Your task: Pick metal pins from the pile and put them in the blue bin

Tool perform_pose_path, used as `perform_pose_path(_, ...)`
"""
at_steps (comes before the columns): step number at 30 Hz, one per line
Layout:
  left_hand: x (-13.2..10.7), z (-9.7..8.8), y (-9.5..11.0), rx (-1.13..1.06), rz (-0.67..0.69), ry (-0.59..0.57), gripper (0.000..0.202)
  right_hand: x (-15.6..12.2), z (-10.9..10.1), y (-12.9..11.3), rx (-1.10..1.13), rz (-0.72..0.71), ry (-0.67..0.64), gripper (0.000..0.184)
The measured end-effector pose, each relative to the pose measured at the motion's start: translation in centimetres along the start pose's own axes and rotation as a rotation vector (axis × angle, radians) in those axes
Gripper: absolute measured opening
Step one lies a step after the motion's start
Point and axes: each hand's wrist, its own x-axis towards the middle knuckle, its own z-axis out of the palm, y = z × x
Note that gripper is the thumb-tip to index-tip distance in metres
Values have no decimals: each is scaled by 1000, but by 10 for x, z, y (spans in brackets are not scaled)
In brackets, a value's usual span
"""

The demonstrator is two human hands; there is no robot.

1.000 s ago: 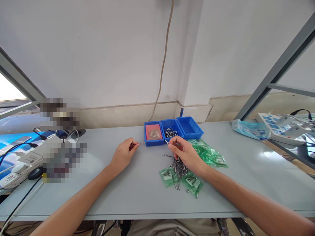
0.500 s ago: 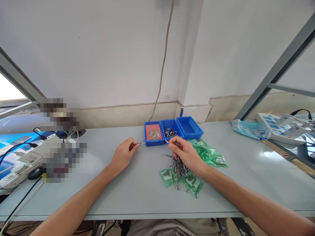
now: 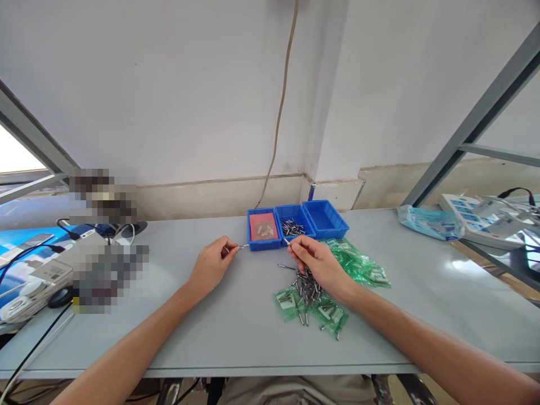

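My left hand (image 3: 214,264) pinches a thin metal pin (image 3: 243,246) between thumb and fingertips, left of the blue bins. In my right hand (image 3: 314,260) another small metal pin (image 3: 287,242) is pinched, its tip pointing up and left by the middle bin. Below the right hand lies a pile of metal pins (image 3: 307,288), partly hidden by it, on small green bags (image 3: 287,304). The left blue bin (image 3: 265,245) holds a pink sheet with a clear bag of small parts. Loose metal pins (image 3: 291,228) fill part of the middle bin.
A third blue bin (image 3: 327,219) stands at the right of the row. More green bags (image 3: 363,267) lie right of my right hand. Power strips and cables (image 3: 54,270) are at the left, and a blue plastic packet (image 3: 430,222) at the right. Metal frame bars rise on both sides.
My right hand has turned very slightly, and the pin's tip shows a little higher and clearer. The left hand has barely moved.
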Motion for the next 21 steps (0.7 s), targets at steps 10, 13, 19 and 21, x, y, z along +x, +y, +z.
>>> perform_pose_path(10,-1,0,1,9,-20,1,22,-1,1,-6,109,38,-9,39)
perform_pose_path(13,-1,-1,1,6,-12,5,22,-1,0,-5,145,44,-22,38)
perform_pose_path(19,-1,-1,1,1,-16,1,22,-2,1,-5,200,47,-41,36)
perform_pose_path(21,-1,-1,1,2,-17,-2,23,-2,1,-5,192,39,-35,36)
